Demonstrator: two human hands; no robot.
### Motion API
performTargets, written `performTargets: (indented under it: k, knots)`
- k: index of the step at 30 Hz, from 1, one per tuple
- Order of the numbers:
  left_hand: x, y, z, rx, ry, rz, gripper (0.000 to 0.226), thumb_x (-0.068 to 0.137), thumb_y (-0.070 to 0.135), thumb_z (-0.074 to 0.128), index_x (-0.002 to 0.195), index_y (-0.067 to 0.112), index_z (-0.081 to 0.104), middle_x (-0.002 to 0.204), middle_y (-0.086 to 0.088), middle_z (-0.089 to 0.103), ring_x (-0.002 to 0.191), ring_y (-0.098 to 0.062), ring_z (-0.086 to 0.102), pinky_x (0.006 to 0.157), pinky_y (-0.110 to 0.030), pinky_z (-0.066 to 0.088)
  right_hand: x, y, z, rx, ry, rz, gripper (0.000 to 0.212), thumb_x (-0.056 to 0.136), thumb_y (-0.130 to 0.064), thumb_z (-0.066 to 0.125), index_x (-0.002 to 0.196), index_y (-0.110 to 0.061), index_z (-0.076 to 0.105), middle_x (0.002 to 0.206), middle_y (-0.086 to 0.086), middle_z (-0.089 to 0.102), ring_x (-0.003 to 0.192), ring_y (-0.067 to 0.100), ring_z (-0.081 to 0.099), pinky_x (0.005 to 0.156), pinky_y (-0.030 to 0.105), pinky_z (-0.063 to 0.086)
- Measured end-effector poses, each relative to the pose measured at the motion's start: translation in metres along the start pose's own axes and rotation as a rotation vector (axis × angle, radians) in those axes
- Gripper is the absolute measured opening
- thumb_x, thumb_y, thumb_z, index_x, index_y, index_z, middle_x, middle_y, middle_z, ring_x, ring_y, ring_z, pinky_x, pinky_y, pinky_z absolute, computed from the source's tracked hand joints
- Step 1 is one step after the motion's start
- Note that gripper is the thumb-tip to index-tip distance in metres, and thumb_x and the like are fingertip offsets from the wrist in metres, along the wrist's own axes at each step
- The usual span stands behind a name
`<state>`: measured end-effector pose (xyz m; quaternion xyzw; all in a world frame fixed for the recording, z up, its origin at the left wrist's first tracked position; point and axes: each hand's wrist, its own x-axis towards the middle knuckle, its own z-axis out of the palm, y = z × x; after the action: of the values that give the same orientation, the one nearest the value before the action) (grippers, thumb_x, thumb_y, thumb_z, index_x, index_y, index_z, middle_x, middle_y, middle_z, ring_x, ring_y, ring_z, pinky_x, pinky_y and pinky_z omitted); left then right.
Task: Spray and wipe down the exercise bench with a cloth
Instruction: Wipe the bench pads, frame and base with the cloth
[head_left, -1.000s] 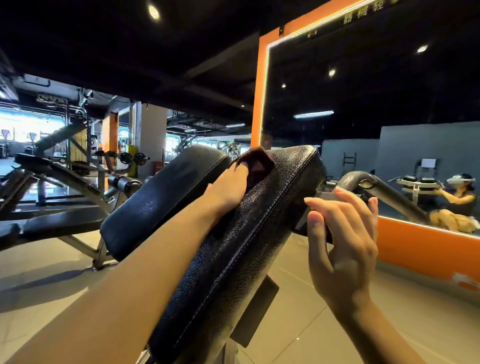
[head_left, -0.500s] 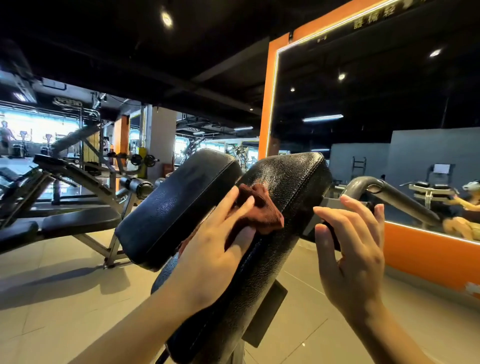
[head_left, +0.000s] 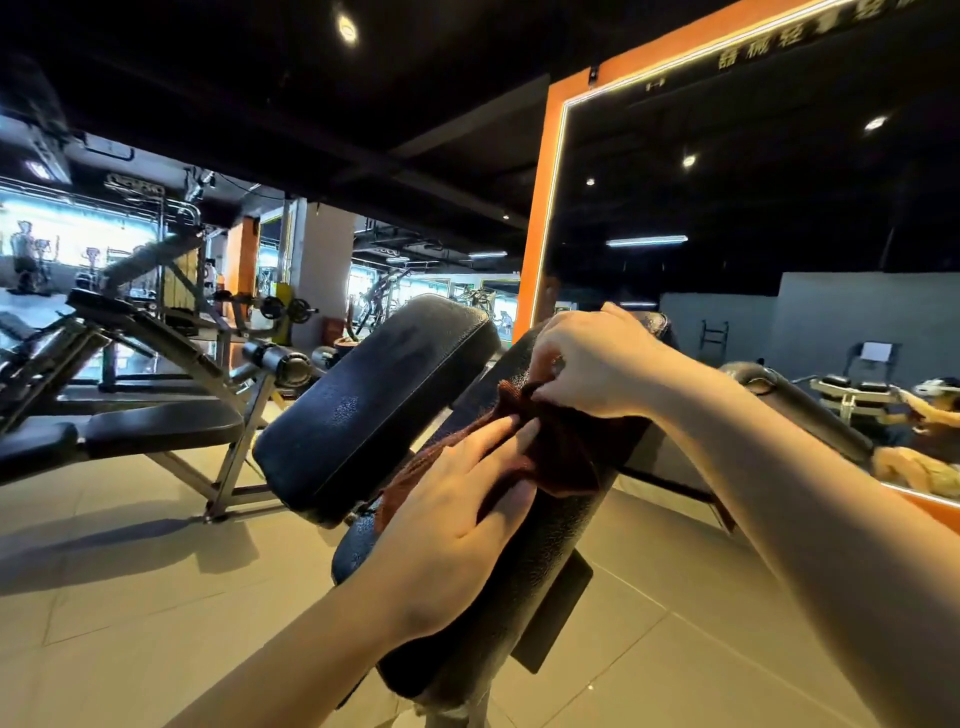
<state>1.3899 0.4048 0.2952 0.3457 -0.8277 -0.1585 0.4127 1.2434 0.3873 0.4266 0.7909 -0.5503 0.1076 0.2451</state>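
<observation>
Two black padded cushions of the exercise bench rise in front of me, the left pad (head_left: 374, 410) and the right pad (head_left: 524, 597). A dark red-brown cloth (head_left: 566, 457) lies bunched on the right pad. My left hand (head_left: 457, 525) rests on the cloth's lower part with fingers spread flat. My right hand (head_left: 597, 364) pinches the cloth's upper edge near the top of the pad. No spray bottle shows.
A flat black bench (head_left: 156, 431) on a metal frame stands to the left on the tiled floor (head_left: 130, 597). A large orange-framed mirror (head_left: 753, 208) fills the right side. A grey curved handle (head_left: 810, 415) juts out behind my right forearm. More gym machines stand far left.
My left hand slid the cloth down the right pad. My right hand, open and free beside the pad before, came across and took hold of the cloth's upper edge.
</observation>
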Motion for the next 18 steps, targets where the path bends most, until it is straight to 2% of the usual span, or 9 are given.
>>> performTargets:
  k: [2, 4, 6, 7, 9, 11, 13, 15, 18]
  knots:
    - [0.000, -0.003, -0.002, -0.042, -0.005, 0.000, 0.040, 0.085, 0.059, 0.026, 0.121, 0.072, 0.014, 0.133, 0.052, 0.011, 0.129, 0.025, 0.008, 0.112, -0.015, 0.012, 0.014, -0.003, -0.003, 0.006, -0.062, -0.021, 0.024, 0.091, -0.018, 0.060, 0.074, -0.034, 0.059, 0.107, -0.008, 0.062, 0.111, 0.014, 0.054, 0.097, 0.032, 0.037]
    - [0.003, -0.002, -0.009, -0.065, 0.010, 0.011, 0.040, 0.085, 0.056, 0.026, 0.122, 0.069, 0.016, 0.133, 0.053, 0.009, 0.126, 0.028, 0.004, 0.115, -0.021, 0.006, 0.029, -0.009, -0.005, -0.079, 0.056, -0.051, 0.019, 0.093, -0.016, 0.057, 0.083, -0.031, 0.061, 0.097, -0.009, 0.060, 0.106, 0.015, 0.056, 0.096, 0.037, 0.038]
    - [0.012, -0.001, -0.019, -0.068, 0.024, -0.007, 0.031, 0.090, 0.051, 0.024, 0.114, 0.067, 0.012, 0.125, 0.053, 0.004, 0.120, 0.033, -0.001, 0.115, -0.020, 0.000, 0.048, -0.015, -0.006, -0.090, 0.163, -0.041, 0.017, 0.094, -0.016, 0.054, 0.090, -0.032, 0.059, 0.100, -0.008, 0.061, 0.108, 0.017, 0.055, 0.098, 0.041, 0.035]
    - [0.019, -0.001, -0.022, -0.056, 0.031, -0.024, 0.030, 0.095, 0.048, 0.025, 0.112, 0.066, 0.008, 0.128, 0.050, 0.002, 0.126, 0.027, 0.000, 0.116, -0.021, -0.002, 0.058, -0.019, -0.005, -0.083, 0.158, -0.046, 0.018, 0.094, -0.014, 0.053, 0.092, -0.032, 0.057, 0.104, -0.006, 0.062, 0.111, 0.018, 0.053, 0.099, 0.042, 0.033]
    - [0.032, -0.003, -0.020, 0.069, -0.011, -0.024, 0.036, 0.099, 0.045, 0.022, 0.121, 0.059, -0.002, 0.139, 0.036, -0.005, 0.137, 0.012, -0.008, 0.116, -0.024, -0.008, 0.076, -0.025, 0.001, -0.066, 0.076, -0.074, 0.023, 0.092, -0.008, 0.052, 0.095, -0.030, 0.056, 0.105, -0.005, 0.060, 0.111, 0.020, 0.052, 0.101, 0.044, 0.032]
    - [0.037, -0.008, -0.011, 0.203, -0.099, -0.034, 0.041, 0.095, 0.052, 0.013, 0.129, 0.052, -0.011, 0.141, 0.029, -0.017, 0.136, 0.010, -0.017, 0.115, -0.025, -0.013, 0.084, -0.023, 0.011, -0.053, -0.032, -0.118, 0.028, 0.091, -0.003, 0.052, 0.100, -0.029, 0.054, 0.102, -0.008, 0.056, 0.110, 0.018, 0.050, 0.106, 0.047, 0.029]
    - [0.038, -0.012, -0.011, 0.198, -0.127, -0.008, 0.051, 0.084, 0.062, 0.009, 0.129, 0.056, -0.013, 0.143, 0.032, -0.018, 0.134, 0.012, -0.019, 0.117, -0.027, -0.014, 0.084, -0.016, 0.014, -0.064, -0.059, -0.139, 0.027, 0.093, -0.007, 0.055, 0.109, -0.028, 0.056, 0.100, -0.011, 0.051, 0.111, 0.016, 0.049, 0.110, 0.050, 0.028]
    - [0.039, -0.012, -0.020, 0.172, -0.148, -0.002, 0.048, 0.077, 0.065, 0.011, 0.121, 0.065, -0.009, 0.137, 0.041, -0.012, 0.132, 0.018, -0.012, 0.114, -0.022, -0.011, 0.074, -0.004, 0.009, -0.014, 0.023, -0.125, 0.025, 0.093, -0.018, 0.060, 0.116, -0.027, 0.057, 0.099, -0.012, 0.054, 0.106, 0.013, 0.052, 0.107, 0.048, 0.034]
    - [0.050, -0.013, -0.027, 0.087, -0.135, 0.022, 0.032, 0.087, 0.071, 0.024, 0.107, 0.072, -0.001, 0.117, 0.053, -0.005, 0.115, 0.026, 0.003, 0.114, -0.022, 0.000, 0.033, 0.013, -0.002, 0.178, 0.342, -0.094, 0.021, 0.094, -0.032, 0.061, 0.113, -0.024, 0.061, 0.095, -0.013, 0.060, 0.094, 0.008, 0.056, 0.097, 0.045, 0.044]
